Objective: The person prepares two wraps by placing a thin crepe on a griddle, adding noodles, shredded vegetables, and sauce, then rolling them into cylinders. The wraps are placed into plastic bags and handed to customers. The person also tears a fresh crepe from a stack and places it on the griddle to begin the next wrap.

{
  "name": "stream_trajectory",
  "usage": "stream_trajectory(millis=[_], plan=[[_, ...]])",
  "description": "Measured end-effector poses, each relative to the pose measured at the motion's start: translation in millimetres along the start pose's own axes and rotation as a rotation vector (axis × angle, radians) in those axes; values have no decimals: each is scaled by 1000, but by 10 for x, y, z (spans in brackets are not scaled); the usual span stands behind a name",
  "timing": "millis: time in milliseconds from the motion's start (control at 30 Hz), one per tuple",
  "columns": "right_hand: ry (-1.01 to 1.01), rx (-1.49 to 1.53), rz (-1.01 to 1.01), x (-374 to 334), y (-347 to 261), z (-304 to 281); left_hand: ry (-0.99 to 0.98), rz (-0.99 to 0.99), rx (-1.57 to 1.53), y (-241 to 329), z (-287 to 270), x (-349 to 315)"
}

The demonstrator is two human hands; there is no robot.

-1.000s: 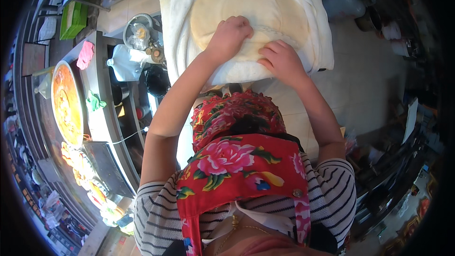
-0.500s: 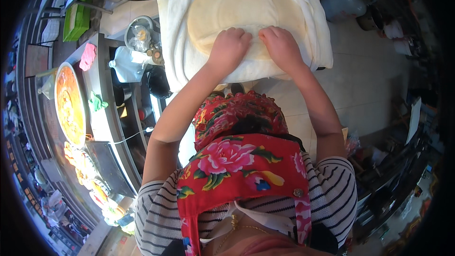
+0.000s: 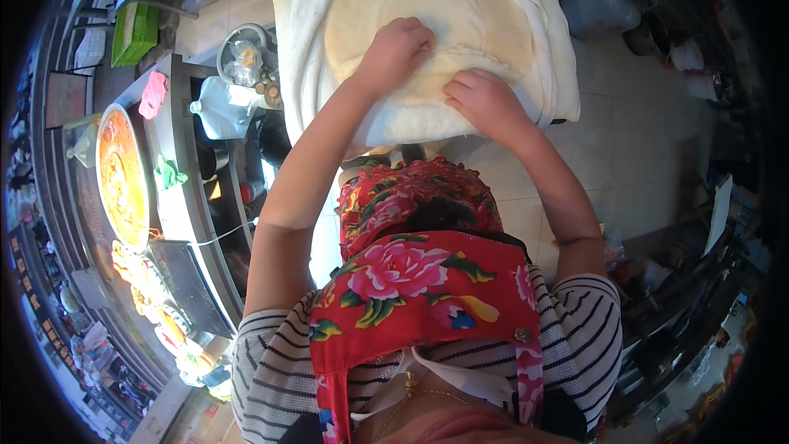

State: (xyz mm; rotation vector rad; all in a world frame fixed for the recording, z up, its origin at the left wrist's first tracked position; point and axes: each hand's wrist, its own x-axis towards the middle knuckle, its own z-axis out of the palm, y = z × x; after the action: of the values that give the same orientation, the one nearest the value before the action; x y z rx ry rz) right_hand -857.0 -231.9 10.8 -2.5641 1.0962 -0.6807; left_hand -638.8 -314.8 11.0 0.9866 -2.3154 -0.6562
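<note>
A wide, thin round of pale dough [image 3: 460, 20] lies on a white cloth [image 3: 552, 74] draped over a raised pad. My left hand [image 3: 396, 51] presses on the dough's near left part with fingers curled. My right hand [image 3: 485, 101] lies flat on the dough's near edge, fingers together, pressing it onto the cloth. Both forearms reach up from a striped shirt and a red flowered apron [image 3: 419, 288].
To the left stands a counter [image 3: 177, 197] with a large pan of orange food [image 3: 122, 173], a pink cloth [image 3: 153, 94], a green cloth [image 3: 168, 173] and a green box [image 3: 136, 33]. A metal pot [image 3: 242, 57] and white jug [image 3: 218, 111] sit beside the pad. Tiled floor [image 3: 649, 131] lies right.
Both hands have shifted over the dough: they came together near its centre, then the left stayed up on the dough while the right slid back to the near edge.
</note>
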Motion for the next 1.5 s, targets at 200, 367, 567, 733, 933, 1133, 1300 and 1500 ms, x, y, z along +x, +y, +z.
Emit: stream_trajectory(millis=[200,367,567,733,933,1133,1300,1500], plan=[[29,-26,-10,10,-16,-24,27,28,113,179,25,-160],[125,-49,35,45,-13,58,20,-40,44,368,-55,-393],[240,26,102,158,1,31,-15,22,268,435,86,-376],[141,-51,42,96,-20,-28,-70,-83,117,188,-21,-118],[-36,-17,-4,-6,-31,43,-164,-148,-33,13,-106,59],[-106,33,39,-33,-3,-10,-11,47,108,70,-29,-98],[-129,-61,-13,-1,12,25,140,305,202,247,-1,-394],[-156,21,47,27,26,26,-51,155,165,292,111,-612]])
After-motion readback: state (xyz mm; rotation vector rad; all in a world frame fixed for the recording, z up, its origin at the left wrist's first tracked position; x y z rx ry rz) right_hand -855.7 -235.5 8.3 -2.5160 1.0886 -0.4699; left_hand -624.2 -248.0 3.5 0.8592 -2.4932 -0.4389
